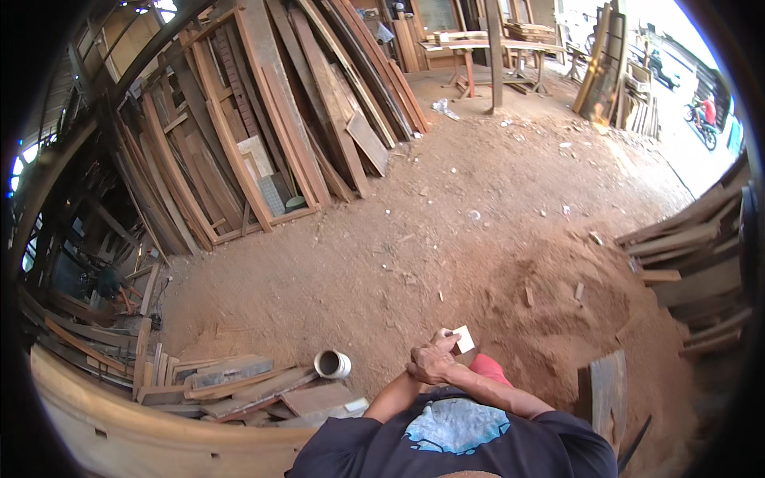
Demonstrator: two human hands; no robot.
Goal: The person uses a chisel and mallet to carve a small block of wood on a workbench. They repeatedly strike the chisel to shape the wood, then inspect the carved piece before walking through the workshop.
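My left hand [447,339] reaches out in front of my body, its fingers closed on a small, flat, pale square piece [463,340]. What the piece is made of is too small to tell. Across the left wrist lies my right hand [431,364], with its fingers bent around it. The two hands overlap, so part of the left one is hidden. Beneath them show a bit of red clothing [488,368] and my dark shirt [526,443] with a light blue print.
A white bucket [332,365] lies tilted beside scrap boards [239,382] at left. Tall planks and frames [263,119] lean behind. Sawdust [550,295] is heaped at right, near stacked timber [701,271]. A post [495,56] stands before a workbench [518,45]; a motorcycle rider [706,111] is outside.
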